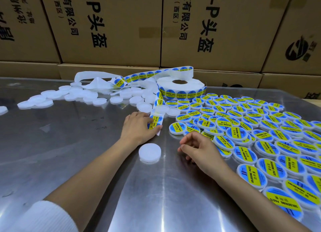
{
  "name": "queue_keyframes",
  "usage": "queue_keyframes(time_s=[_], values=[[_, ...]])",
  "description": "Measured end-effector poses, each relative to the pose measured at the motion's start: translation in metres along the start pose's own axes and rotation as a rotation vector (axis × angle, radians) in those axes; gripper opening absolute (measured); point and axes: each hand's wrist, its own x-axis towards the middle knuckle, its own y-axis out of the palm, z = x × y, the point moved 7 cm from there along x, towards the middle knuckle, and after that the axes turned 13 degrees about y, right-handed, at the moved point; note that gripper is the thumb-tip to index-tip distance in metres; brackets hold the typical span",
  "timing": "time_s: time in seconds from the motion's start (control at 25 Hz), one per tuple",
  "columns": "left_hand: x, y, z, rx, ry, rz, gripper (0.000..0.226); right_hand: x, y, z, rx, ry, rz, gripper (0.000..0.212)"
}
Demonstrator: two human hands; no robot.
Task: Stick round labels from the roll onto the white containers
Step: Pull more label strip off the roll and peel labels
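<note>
A left hand (139,125) pinches the blue-and-yellow paper label strip (157,116) above a bare round white plastic container (149,152); the right hand (198,149), loosely curled, holds nothing; a crooked peel could crease the label.

The scene is evenly and brightly lit from overhead, and broad pale streaks of glare are thrown across the polished metal surface (156,197), where soft reflections of the forearms are also seen. Only faint, diffuse shadows are cast beneath the hands. Strong wide-angle distortion is seen toward the edges, where the cardboard boxes (111,23) are bent and tilted, and slight softness is noticed throughout.
</note>
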Motion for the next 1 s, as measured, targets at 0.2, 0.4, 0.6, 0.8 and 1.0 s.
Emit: queue_keyframes(time_s=[0.2,0.4,0.6,0.8,1.0], values=[[-0.003,-0.005,-0.004,0.057,0.006,-0.041,0.051,0.005,0.0,-0.003,0.053,0.022,-0.017,0.02],[-0.008,-0.011,-0.005,-0.052,-0.005,-0.114,0.043,0.022,0.017,-0.001,0.052,0.092,0.004,0.011],[-0.014,-0.005,0.009,-0.382,-0.168,-0.099,0.049,0.054,0.056,0.019,0.046,0.13,0.048,0.014],[-0.016,-0.002,0.016,-0.711,-0.255,-0.121,0.052,0.081,0.069,0.028,-0.027,0.2,-0.041,0.02],[-0.021,-0.009,0.017,-0.772,-0.257,-0.202,0.057,0.087,0.066,0.022,0.016,0.225,-0.184,0.03]])
